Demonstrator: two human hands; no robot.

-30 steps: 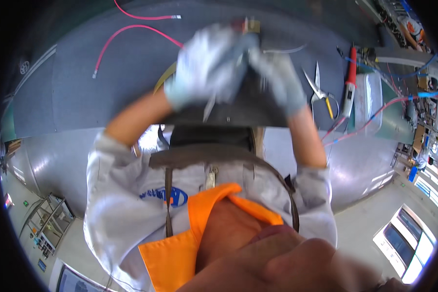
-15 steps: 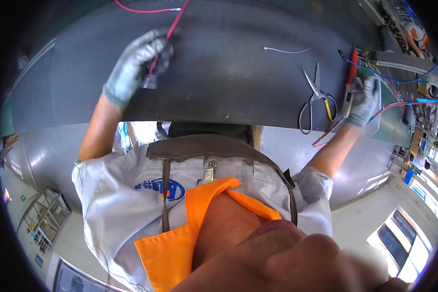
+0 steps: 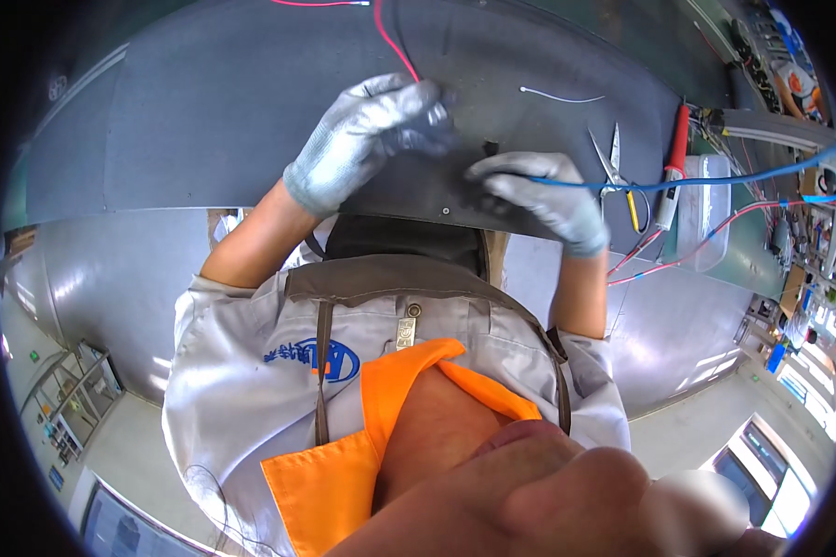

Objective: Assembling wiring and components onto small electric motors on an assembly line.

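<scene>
Your left hand [image 3: 367, 139], gloved in grey, sits just above the middle of the frame with its fingers closed on the end of a red wire [image 3: 395, 42] that runs up to the top edge. Your right hand [image 3: 543, 195], a little right of centre, pinches the end of a blue wire [image 3: 715, 181] that trails off to the right edge. The two wire ends lie near each other over the dark mat [image 3: 204, 111], with a small black piece [image 3: 489, 147] between your hands (what it is I cannot tell).

To join or seat those ends cleanly, I judge you want both grips close to the tips, the slack of each wire lying loose rather than pulling sideways, and your wrists resting on the mat for steadiness.

The mat covers the upper half of the frame. At right of it lie scissors [image 3: 613, 158], a red-handled tool [image 3: 675, 162] and a short white wire [image 3: 562, 96]; a cluttered bench with more cables fills the upper right. A pale floor and shelving show at lower left.
</scene>
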